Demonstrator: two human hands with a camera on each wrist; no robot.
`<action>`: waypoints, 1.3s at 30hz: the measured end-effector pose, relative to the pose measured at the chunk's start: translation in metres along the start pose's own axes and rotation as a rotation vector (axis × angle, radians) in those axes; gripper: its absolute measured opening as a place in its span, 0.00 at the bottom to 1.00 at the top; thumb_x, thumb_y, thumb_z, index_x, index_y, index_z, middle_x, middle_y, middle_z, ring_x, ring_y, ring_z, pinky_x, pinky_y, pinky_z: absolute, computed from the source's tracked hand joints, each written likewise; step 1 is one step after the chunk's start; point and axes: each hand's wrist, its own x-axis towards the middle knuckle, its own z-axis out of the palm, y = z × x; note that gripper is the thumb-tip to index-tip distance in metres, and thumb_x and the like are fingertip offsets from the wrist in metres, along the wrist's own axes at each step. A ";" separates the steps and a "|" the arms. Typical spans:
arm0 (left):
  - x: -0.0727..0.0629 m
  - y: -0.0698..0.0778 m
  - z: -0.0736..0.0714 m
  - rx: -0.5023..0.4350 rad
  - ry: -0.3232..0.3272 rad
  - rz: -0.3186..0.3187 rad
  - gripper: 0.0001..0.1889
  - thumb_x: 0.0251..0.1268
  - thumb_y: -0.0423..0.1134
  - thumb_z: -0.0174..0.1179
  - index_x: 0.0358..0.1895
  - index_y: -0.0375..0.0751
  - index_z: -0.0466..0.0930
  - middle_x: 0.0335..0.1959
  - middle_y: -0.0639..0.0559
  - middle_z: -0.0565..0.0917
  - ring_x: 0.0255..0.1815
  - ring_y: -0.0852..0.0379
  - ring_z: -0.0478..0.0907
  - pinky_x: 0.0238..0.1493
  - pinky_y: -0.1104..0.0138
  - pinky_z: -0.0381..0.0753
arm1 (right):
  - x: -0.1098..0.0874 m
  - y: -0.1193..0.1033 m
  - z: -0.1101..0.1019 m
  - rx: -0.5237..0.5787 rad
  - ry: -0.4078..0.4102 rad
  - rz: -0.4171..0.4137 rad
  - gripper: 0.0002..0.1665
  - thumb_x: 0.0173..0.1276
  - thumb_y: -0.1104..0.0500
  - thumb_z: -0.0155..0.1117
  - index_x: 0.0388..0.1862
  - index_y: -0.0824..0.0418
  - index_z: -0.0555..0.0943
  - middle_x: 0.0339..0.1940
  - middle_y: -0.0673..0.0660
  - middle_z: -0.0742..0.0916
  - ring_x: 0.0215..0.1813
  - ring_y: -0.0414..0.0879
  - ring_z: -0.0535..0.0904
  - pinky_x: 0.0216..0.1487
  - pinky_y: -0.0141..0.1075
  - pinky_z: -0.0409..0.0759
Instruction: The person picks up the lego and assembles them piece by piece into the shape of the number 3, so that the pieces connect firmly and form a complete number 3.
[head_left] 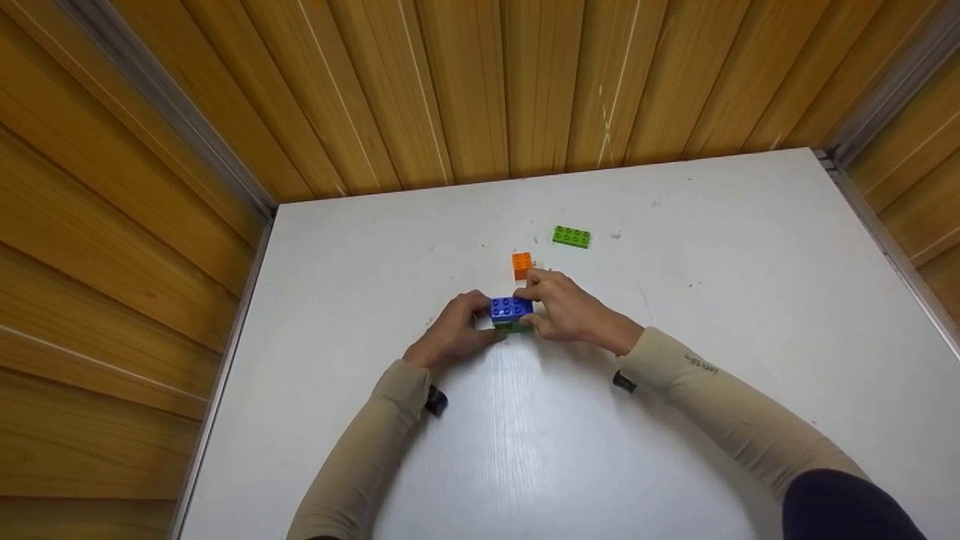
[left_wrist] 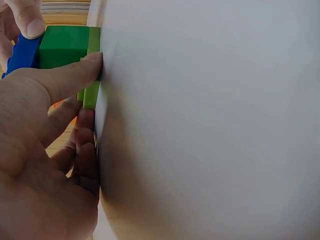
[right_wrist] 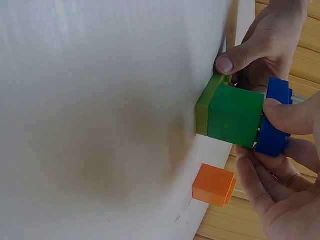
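Observation:
A small stack of toy building bricks stands on the table between my hands. At its bottom lies a flat lime-green brick (left_wrist: 92, 95), topped by a taller dark green brick (right_wrist: 235, 116). My left hand (head_left: 457, 328) holds the lime brick, thumb on one side and fingers on the other. Above, my right hand (head_left: 571, 307) pinches a flat blue brick (head_left: 508, 309) between thumb and fingers. The blue brick sits slightly tilted over the dark green one, with a narrow gap showing at one end in the right wrist view.
Just beyond the stack is an orange brick (head_left: 522, 266), close to my right fingers. Farther back and to the right lies another flat lime-green brick (head_left: 572, 237). The white table (head_left: 360, 255) meets wood-look panels (head_left: 465, 90) at its back and sides.

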 end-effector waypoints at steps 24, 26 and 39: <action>0.002 0.001 -0.001 -0.009 -0.003 0.042 0.16 0.64 0.39 0.77 0.54 0.47 0.88 0.44 0.54 0.81 0.48 0.55 0.73 0.54 0.60 0.74 | 0.000 -0.004 -0.002 -0.043 -0.010 -0.006 0.14 0.66 0.63 0.77 0.49 0.66 0.89 0.43 0.60 0.83 0.42 0.50 0.75 0.47 0.44 0.78; 0.002 0.000 -0.001 -0.006 -0.008 0.046 0.16 0.65 0.39 0.77 0.54 0.47 0.89 0.45 0.54 0.81 0.48 0.55 0.73 0.54 0.60 0.75 | 0.001 -0.003 -0.002 -0.029 -0.012 -0.006 0.16 0.67 0.63 0.77 0.52 0.67 0.89 0.45 0.60 0.84 0.43 0.51 0.77 0.48 0.44 0.79; 0.001 -0.002 -0.004 0.007 -0.001 0.060 0.15 0.65 0.40 0.77 0.52 0.46 0.89 0.43 0.54 0.79 0.47 0.55 0.73 0.52 0.60 0.74 | 0.001 0.006 0.003 0.124 -0.011 0.014 0.16 0.68 0.63 0.75 0.54 0.64 0.86 0.51 0.57 0.87 0.51 0.48 0.83 0.56 0.45 0.85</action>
